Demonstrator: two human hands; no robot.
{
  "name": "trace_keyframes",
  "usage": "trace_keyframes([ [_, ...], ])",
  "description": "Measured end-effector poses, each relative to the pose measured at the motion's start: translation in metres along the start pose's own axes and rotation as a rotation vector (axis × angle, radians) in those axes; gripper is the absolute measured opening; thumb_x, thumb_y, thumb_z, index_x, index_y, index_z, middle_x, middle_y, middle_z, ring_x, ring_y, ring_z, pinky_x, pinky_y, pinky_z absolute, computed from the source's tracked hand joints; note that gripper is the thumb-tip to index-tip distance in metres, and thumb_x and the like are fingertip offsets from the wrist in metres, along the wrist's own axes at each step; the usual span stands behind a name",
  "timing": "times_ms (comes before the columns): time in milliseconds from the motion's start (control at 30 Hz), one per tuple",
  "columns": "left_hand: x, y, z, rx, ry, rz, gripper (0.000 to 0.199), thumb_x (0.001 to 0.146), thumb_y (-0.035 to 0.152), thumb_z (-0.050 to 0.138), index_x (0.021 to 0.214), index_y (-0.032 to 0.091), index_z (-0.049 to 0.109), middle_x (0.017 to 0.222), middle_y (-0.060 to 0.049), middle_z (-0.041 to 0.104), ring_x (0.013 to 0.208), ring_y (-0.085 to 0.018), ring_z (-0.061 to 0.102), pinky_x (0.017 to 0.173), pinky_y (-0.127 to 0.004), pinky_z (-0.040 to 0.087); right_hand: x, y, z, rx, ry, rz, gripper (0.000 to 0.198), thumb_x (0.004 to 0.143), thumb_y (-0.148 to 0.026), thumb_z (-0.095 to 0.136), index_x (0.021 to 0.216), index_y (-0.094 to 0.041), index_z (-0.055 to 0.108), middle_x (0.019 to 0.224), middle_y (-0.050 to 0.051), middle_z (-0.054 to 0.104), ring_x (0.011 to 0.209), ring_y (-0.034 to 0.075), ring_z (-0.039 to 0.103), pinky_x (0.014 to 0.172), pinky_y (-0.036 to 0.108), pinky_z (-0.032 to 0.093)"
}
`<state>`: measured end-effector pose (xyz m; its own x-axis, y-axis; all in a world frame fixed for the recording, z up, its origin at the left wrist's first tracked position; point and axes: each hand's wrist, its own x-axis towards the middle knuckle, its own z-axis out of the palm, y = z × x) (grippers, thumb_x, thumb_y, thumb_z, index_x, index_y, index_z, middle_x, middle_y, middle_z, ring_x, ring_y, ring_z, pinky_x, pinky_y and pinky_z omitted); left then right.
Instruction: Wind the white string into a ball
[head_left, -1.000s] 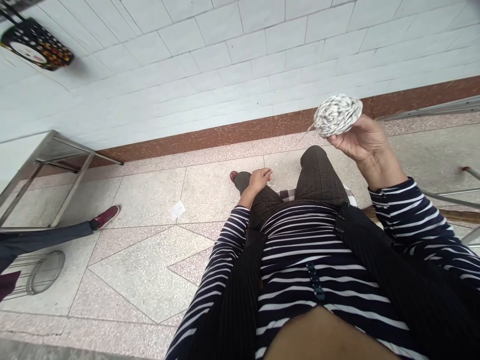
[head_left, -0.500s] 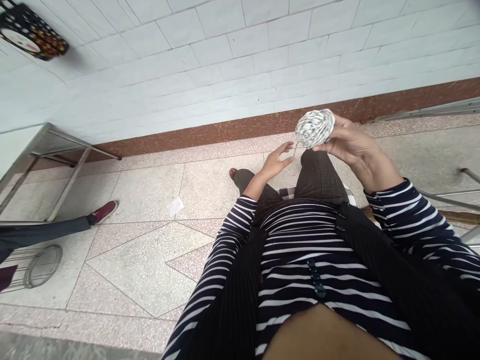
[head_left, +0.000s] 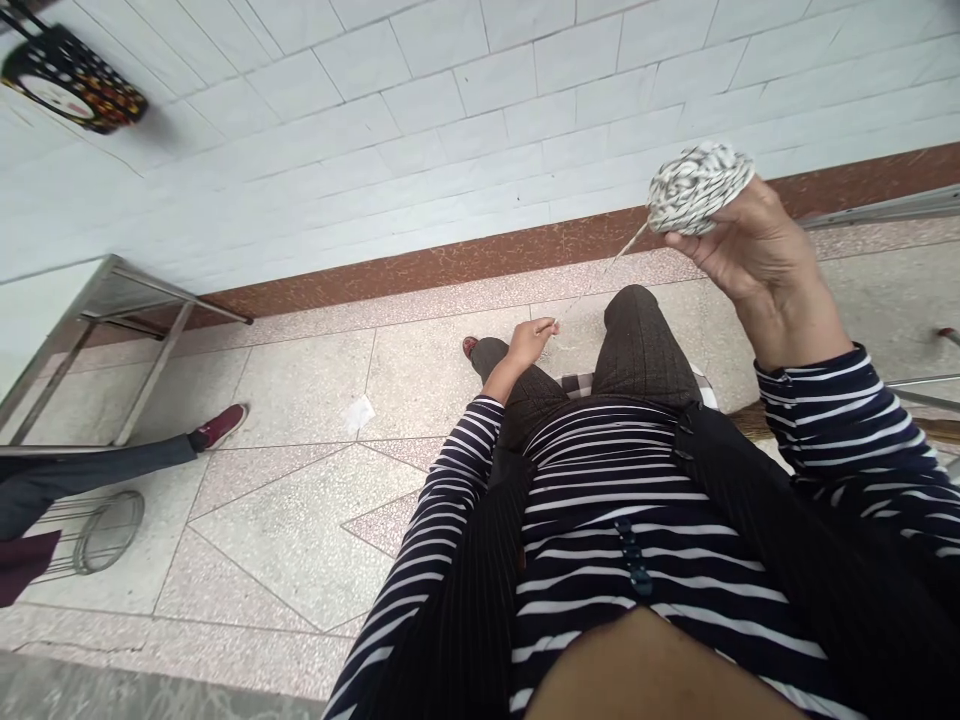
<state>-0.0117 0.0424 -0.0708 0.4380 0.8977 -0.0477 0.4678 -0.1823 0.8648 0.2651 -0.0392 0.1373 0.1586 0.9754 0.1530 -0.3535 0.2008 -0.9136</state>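
Observation:
A ball of black-and-white yarn [head_left: 697,187] is in my right hand [head_left: 769,250], whose fingers wrap around its right side and underside. From the ball's lower left a thin yarn strand [head_left: 630,246] slants down towards my left hand [head_left: 529,342], growing faint along the way. The left fingers are pinched together at that lower end, above my left thigh. My right hand is raised higher, in front of the wall's brown base strip. Some of its fingers are hidden behind the ball.
A metal-framed table [head_left: 112,275] stands at the left, with another person's leg and red shoe [head_left: 223,426] beside a wire-framed stool [head_left: 111,532]. A white scrap [head_left: 358,414] lies on the tiled floor. A patterned bag [head_left: 71,80] hangs against the white wall [head_left: 442,100].
My right hand has moved up and right with the yarn ball. My left hand has dropped slightly and its fingers have closed. A longer stretch of strand now runs between them.

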Motion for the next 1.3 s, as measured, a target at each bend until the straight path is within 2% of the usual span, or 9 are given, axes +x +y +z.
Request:
trace_keyframes([
  [100,0.010,-0.010,-0.024,0.152,0.060,-0.040,0.026,0.100,0.019,0.054,0.100,0.017,0.080,0.113,-0.009,0.083,0.114,-0.024,0.073,0.108,-0.035,0.052,-0.005,-0.009,0.006,0.051,-0.028,-0.042,0.063,0.054,-0.022,0.098,0.110,-0.035,0.072,0.117,-0.001,0.078,0.104,0.023,0.072,0.075,0.030,0.068],
  [200,0.020,-0.005,-0.034,0.243,0.099,-0.117,0.029,0.098,0.015,0.059,0.117,0.017,0.080,0.131,-0.014,0.079,0.125,-0.029,0.071,0.116,-0.042,0.049,-0.009,-0.001,0.017,0.028,-0.096,0.064,0.066,0.056,-0.020,0.098,0.115,-0.030,0.071,0.117,0.003,0.078,0.107,0.026,0.075,0.078,0.033,0.070],
  [333,0.023,0.031,-0.016,-0.008,0.061,0.092,0.047,0.096,0.024,0.071,0.143,0.022,0.068,0.147,-0.014,0.071,0.131,-0.028,0.068,0.117,-0.044,0.049,-0.010,0.030,0.031,-0.051,-0.236,0.237,0.060,0.066,-0.021,0.096,0.118,-0.026,0.067,0.119,0.005,0.075,0.115,0.031,0.075,0.089,0.047,0.073],
  [500,0.012,0.084,0.013,-0.279,0.086,0.260,0.030,0.099,0.040,0.071,0.115,0.015,0.077,0.112,-0.012,0.082,0.104,-0.024,0.074,0.096,-0.036,0.056,-0.004,0.056,0.036,-0.135,-0.249,0.250,0.056,0.068,-0.021,0.094,0.116,-0.029,0.067,0.112,0.003,0.073,0.110,0.031,0.076,0.083,0.046,0.074],
  [667,-0.013,0.083,0.019,-0.239,0.036,0.162,0.033,0.107,0.039,0.053,0.095,0.017,0.075,0.077,-0.003,0.077,0.068,-0.014,0.063,0.075,-0.027,0.050,0.005,0.060,0.021,-0.206,-0.159,0.225,0.056,0.065,-0.022,0.094,0.111,-0.029,0.064,0.110,0.004,0.071,0.109,0.031,0.074,0.079,0.043,0.072],
  [933,-0.072,0.049,0.018,0.058,-0.113,0.061,0.036,0.103,0.027,0.053,0.073,0.019,0.069,0.078,0.001,0.073,0.073,-0.014,0.063,0.079,-0.025,0.047,0.035,0.053,-0.019,-0.249,0.190,-0.060,0.055,0.064,-0.017,0.085,0.109,-0.031,0.055,0.106,0.003,0.070,0.088,0.020,0.065,0.069,0.034,0.056],
  [1067,-0.092,0.068,-0.008,0.099,-0.119,0.171,0.035,0.102,0.031,0.056,0.073,0.020,0.070,0.081,0.000,0.076,0.083,-0.017,0.069,0.084,-0.027,0.049,0.041,0.077,-0.044,-0.518,0.313,0.074,0.056,0.054,-0.010,0.086,0.097,-0.027,0.055,0.093,0.001,0.062,0.074,0.016,0.053,0.056,0.029,0.043],
  [1200,-0.090,0.097,-0.037,0.100,-0.031,0.324,0.037,0.104,0.033,0.055,0.073,0.020,0.071,0.082,-0.002,0.076,0.085,-0.018,0.070,0.089,-0.029,0.050,0.022,0.106,-0.042,-0.751,0.199,0.189,0.052,0.052,-0.015,0.087,0.093,-0.023,0.057,0.093,0.002,0.062,0.080,0.019,0.058,0.060,0.029,0.045],
  [1300,-0.069,0.108,-0.052,0.105,0.061,0.348,0.038,0.105,0.035,0.055,0.073,0.020,0.071,0.082,-0.002,0.076,0.085,-0.018,0.069,0.092,-0.029,0.051,-0.006,0.118,-0.018,-0.817,-0.084,0.285,0.049,0.051,-0.016,0.088,0.092,-0.024,0.062,0.091,0.003,0.065,0.088,0.025,0.063,0.066,0.031,0.052],
])
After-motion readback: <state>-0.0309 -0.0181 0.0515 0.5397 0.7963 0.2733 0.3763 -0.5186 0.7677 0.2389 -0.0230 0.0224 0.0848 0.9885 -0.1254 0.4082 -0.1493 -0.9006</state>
